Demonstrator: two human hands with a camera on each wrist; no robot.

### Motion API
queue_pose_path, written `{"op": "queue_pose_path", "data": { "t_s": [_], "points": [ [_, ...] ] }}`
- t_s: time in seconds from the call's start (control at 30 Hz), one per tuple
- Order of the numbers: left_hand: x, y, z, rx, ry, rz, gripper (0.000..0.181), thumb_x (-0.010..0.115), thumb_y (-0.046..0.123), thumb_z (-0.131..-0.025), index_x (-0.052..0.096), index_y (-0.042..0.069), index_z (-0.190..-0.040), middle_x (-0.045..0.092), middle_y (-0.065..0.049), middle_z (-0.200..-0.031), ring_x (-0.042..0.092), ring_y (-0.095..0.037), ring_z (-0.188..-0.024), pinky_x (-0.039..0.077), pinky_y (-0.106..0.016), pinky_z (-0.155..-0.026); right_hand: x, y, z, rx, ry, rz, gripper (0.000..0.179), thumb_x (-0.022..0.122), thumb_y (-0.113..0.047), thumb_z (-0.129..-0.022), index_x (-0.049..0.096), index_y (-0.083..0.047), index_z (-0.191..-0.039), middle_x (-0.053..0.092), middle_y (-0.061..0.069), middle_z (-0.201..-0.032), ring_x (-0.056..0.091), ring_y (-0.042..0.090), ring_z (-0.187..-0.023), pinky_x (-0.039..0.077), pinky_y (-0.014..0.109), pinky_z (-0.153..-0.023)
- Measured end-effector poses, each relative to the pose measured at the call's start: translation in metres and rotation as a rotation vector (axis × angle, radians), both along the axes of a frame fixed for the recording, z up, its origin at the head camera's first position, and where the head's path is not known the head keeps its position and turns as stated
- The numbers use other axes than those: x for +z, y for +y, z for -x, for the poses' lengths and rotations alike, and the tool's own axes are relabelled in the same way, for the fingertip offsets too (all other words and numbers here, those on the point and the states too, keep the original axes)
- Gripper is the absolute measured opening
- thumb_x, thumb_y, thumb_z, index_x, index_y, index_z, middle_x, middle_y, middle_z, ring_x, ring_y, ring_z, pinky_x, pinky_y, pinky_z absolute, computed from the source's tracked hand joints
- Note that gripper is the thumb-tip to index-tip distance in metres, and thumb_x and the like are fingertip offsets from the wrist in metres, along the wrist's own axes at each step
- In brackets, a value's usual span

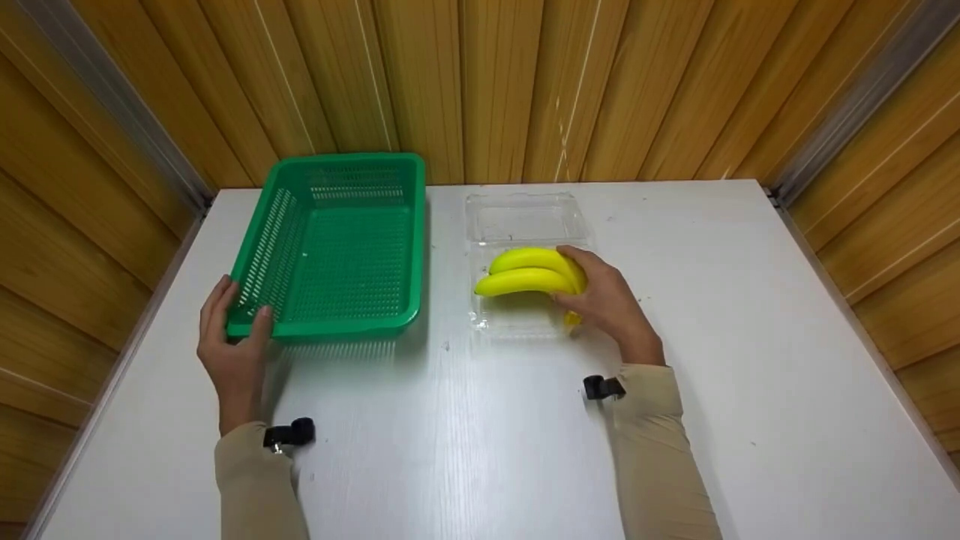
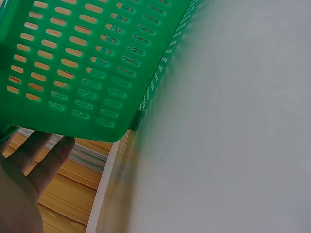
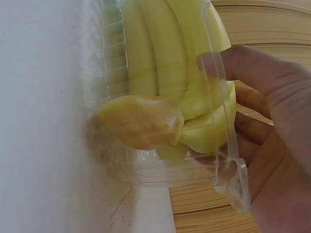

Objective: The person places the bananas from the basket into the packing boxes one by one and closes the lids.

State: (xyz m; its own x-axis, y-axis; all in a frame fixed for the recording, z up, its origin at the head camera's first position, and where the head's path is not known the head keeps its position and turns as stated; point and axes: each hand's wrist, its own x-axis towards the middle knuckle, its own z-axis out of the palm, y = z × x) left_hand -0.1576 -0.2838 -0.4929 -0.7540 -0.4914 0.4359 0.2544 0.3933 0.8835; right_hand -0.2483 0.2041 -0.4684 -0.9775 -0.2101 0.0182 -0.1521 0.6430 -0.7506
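Note:
At the near left corner of a green plastic basket [image 1: 415, 247], my left hand [image 1: 232, 352] holds the rim, thumb over the near edge and fingers along the outer left side. The left wrist view shows fingers [image 2: 51, 160] against the rim beside the slotted wall [image 2: 73, 53]. My right hand [image 1: 606, 296] grips a bunch of yellow bananas [image 1: 525, 281] by its right end. The bananas lie in a clear plastic clamshell box [image 1: 517, 324] with its lid [image 1: 525, 219] folded back. Seen from the right wrist, the thick stem end [image 3: 141, 121] is behind the clear wall.
A white table [image 1: 465, 450] carries everything. Wood-patterned panels [image 1: 495, 90] stand behind it and on both sides. The basket stands left of the box, with a strip of tabletop between them. A small dark device [image 1: 289, 433] is strapped at each wrist.

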Motion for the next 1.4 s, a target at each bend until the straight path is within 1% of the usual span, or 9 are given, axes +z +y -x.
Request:
{"op": "queue_pose_path", "data": {
  "t_s": [0.13,0.4,0.53,0.63,0.8,1.0,1.1,1.27,1.4],
  "points": [
    [0.0062,0.0053,-0.0044,-0.004,-0.002,-0.017,0.054,0.069,0.004,-0.1,0.055,-0.002,-0.152,0.047,-0.01,-0.162,0.039,-0.018,-0.152,0.032,-0.03,-0.123,0.0007,-0.0001,-0.0001,0.001,-0.026,-0.001,0.078,0.082,-0.015,-0.094,0.043,-0.015,-0.163,0.046,0.011,-0.162,0.047,0.032,-0.138,0.032,0.051,-0.122],
    [0.007,0.0048,-0.0033,-0.001,-0.01,-0.021,0.053,0.07,0.007,-0.101,0.056,-0.001,-0.152,0.047,-0.007,-0.162,0.039,-0.017,-0.151,0.034,-0.03,-0.122,0.0027,0.0003,0.0005,0.005,-0.039,-0.016,0.078,0.081,-0.017,-0.096,0.042,-0.014,-0.163,0.043,0.011,-0.164,0.045,0.032,-0.141,0.03,0.05,-0.124],
    [0.0061,0.0045,-0.0024,0.0,0.013,-0.022,0.053,0.07,0.004,-0.099,0.056,-0.003,-0.151,0.048,-0.01,-0.161,0.04,-0.019,-0.151,0.034,-0.03,-0.121,0.003,0.0007,-0.0002,0.014,-0.008,0.0,0.078,0.083,-0.018,-0.094,0.044,-0.012,-0.162,0.045,0.013,-0.163,0.043,0.033,-0.146,0.03,0.05,-0.124],
    [0.005,0.0045,-0.0018,0.002,0.027,-0.019,0.053,0.07,0.004,-0.099,0.056,-0.004,-0.15,0.049,-0.012,-0.16,0.041,-0.019,-0.151,0.033,-0.029,-0.122,0.003,0.0005,-0.0005,0.015,0.018,0.009,0.078,0.084,-0.021,-0.094,0.046,-0.01,-0.161,0.046,0.013,-0.162,0.044,0.034,-0.146,0.033,0.049,-0.123],
    [0.0042,0.0046,-0.0021,0.005,0.026,-0.016,0.053,0.07,0.003,-0.099,0.057,-0.003,-0.15,0.049,-0.01,-0.16,0.04,-0.019,-0.151,0.032,-0.029,-0.123,0.0031,0.0005,-0.0006,0.009,0.032,0.039,0.076,0.084,-0.023,-0.095,0.047,-0.008,-0.16,0.049,0.012,-0.159,0.048,0.031,-0.141,0.039,0.046,-0.12],
    [0.004,0.0037,-0.0024,0.004,0.024,-0.014,0.052,0.07,0.001,-0.099,0.057,-0.004,-0.149,0.05,-0.01,-0.16,0.04,-0.018,-0.151,0.033,-0.03,-0.122,0.0017,0.0012,-0.0003,-0.019,0.058,0.08,0.07,0.08,-0.024,-0.098,0.048,-0.008,-0.158,0.048,0.012,-0.16,0.046,0.033,-0.146,0.04,0.048,-0.119],
    [0.0042,0.0038,-0.0025,0.004,0.023,-0.013,0.052,0.07,0.001,-0.099,0.057,-0.004,-0.149,0.05,-0.01,-0.16,0.041,-0.018,-0.151,0.033,-0.03,-0.122,0.002,0.0021,-0.0007,-0.038,0.092,0.108,0.065,0.078,-0.023,-0.1,0.05,-0.008,-0.157,0.049,0.012,-0.158,0.047,0.034,-0.145,0.041,0.05,-0.118],
    [0.0057,0.0046,-0.0029,-0.002,0.027,-0.009,0.052,0.07,0.002,-0.099,0.058,-0.004,-0.149,0.05,-0.011,-0.159,0.041,-0.018,-0.151,0.033,-0.03,-0.122,0.0044,0.005,-0.0012,-0.072,0.16,0.145,0.057,0.074,-0.021,-0.102,0.054,-0.006,-0.153,0.053,0.013,-0.154,0.051,0.032,-0.142,0.045,0.051,-0.115],
    [0.0049,0.0047,-0.0026,-0.001,0.028,-0.015,0.052,0.07,0.002,-0.099,0.057,-0.004,-0.149,0.05,-0.012,-0.16,0.04,-0.018,-0.151,0.032,-0.029,-0.123,0.0045,0.0078,-0.0015,-0.091,0.207,0.164,0.052,0.072,-0.019,-0.104,0.056,-0.006,-0.151,0.056,0.013,-0.151,0.053,0.032,-0.14,0.048,0.052,-0.112]
  ]
}}
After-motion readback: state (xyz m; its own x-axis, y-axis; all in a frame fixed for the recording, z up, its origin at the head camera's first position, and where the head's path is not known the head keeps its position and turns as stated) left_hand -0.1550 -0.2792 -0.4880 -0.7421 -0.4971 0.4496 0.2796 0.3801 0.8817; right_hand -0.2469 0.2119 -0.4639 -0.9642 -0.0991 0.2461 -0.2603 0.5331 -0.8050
